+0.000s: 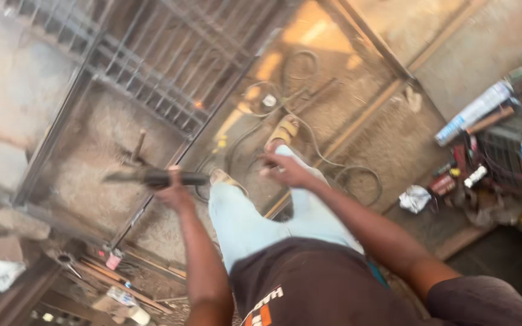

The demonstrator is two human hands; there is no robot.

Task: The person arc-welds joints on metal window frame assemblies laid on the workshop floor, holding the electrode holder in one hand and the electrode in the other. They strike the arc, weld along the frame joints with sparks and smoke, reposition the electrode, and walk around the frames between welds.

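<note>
Meanwhile, the left hand point(173, 193) is clenching a dark, blurred metal tool point(155, 177) crosswise through its fingers; the right hand point(285, 171) is hanging released.

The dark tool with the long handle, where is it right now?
In the head view, the dark tool is left of centre, gripped in the left hand and held level above the metal grille lying on the ground, beside the person's knee.

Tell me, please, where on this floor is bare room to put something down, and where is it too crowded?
Bare sandy floor lies inside the metal frame, below the grille. Another bare patch lies between the cable loops and the long rail. It is crowded in the tool pile on the right and the scrap at lower left.
</note>
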